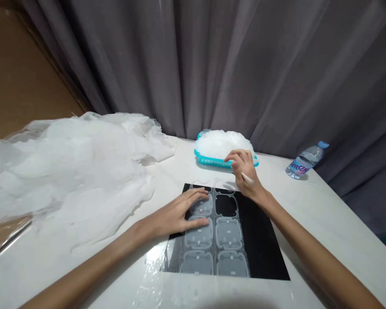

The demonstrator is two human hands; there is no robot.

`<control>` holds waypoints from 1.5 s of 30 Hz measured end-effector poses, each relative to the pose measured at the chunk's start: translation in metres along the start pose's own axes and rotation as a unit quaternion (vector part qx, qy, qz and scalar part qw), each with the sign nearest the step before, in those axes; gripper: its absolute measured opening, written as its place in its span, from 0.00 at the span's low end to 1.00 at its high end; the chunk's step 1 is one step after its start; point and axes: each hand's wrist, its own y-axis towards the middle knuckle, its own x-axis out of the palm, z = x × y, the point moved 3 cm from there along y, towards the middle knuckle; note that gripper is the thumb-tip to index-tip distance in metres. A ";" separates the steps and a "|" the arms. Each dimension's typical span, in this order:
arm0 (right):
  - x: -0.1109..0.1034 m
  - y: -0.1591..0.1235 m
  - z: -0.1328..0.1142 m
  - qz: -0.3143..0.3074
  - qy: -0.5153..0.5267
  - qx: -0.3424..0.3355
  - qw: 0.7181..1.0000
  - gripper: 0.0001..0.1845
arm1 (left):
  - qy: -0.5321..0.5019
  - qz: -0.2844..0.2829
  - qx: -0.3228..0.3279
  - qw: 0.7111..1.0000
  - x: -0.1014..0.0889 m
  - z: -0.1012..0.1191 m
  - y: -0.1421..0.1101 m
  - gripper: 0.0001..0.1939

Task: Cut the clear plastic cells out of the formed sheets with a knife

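Observation:
A black sheet (260, 249) lies on the white table and carries a clear film of several rounded frame-shaped pieces (227, 234). My left hand (180, 212) rests flat on the film's left side, fingers stretched out. My right hand (244, 171) is beyond the sheet's far edge, at the rim of a turquoise basket (212, 161) heaped with clear film pieces (223, 143). Its fingers are curled around a thin white stick-like tool (247, 178).
A big heap of crumpled clear plastic (67, 171) covers the table's left half. A water bottle (304, 161) lies near the right far edge. Grey curtains hang behind, and brown cardboard (19, 77) stands at the left.

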 end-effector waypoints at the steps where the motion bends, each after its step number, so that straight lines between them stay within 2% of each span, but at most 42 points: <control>1: -0.001 -0.011 -0.012 -0.009 0.095 0.022 0.995 0.36 | 0.004 -0.004 0.003 1.000 -0.002 -0.002 0.000 0.33; 3: 0.001 -0.035 -0.035 -0.090 0.264 0.068 0.958 0.36 | 0.020 -0.015 0.011 1.000 -0.005 -0.007 0.000 0.34; 4: 0.004 -0.045 -0.044 -0.127 0.316 0.091 0.936 0.33 | 0.024 -0.021 0.015 0.999 -0.007 -0.009 0.000 0.34; 6: 0.008 -0.062 -0.054 -0.170 0.357 0.136 0.908 0.22 | 0.022 -0.033 0.021 0.999 -0.009 -0.013 0.001 0.35; 9: 0.017 -0.076 -0.054 -0.181 0.365 0.192 0.893 0.09 | 0.029 -0.052 0.022 0.998 -0.011 -0.015 0.001 0.39; 12: 0.023 -0.082 -0.051 -0.169 0.381 0.217 0.883 0.05 | 0.060 -0.053 0.034 0.996 -0.010 -0.014 0.001 0.41; 17: 0.024 -0.085 -0.054 -0.176 0.367 0.200 0.891 0.02 | 0.117 -0.047 0.060 0.990 -0.007 -0.015 0.005 0.45; 25: 0.022 -0.082 -0.057 -0.194 0.340 0.082 0.916 0.03 | 0.125 -0.060 0.082 0.987 -0.002 -0.019 0.008 0.47; 31: 0.025 -0.081 -0.057 -0.193 0.332 0.039 0.923 0.03 | 0.119 -0.055 0.103 0.986 -0.002 -0.018 0.007 0.46; 45: 0.027 -0.077 -0.061 -0.211 0.307 -0.004 0.928 0.04 | 0.122 -0.068 0.094 0.986 -0.001 -0.018 0.008 0.46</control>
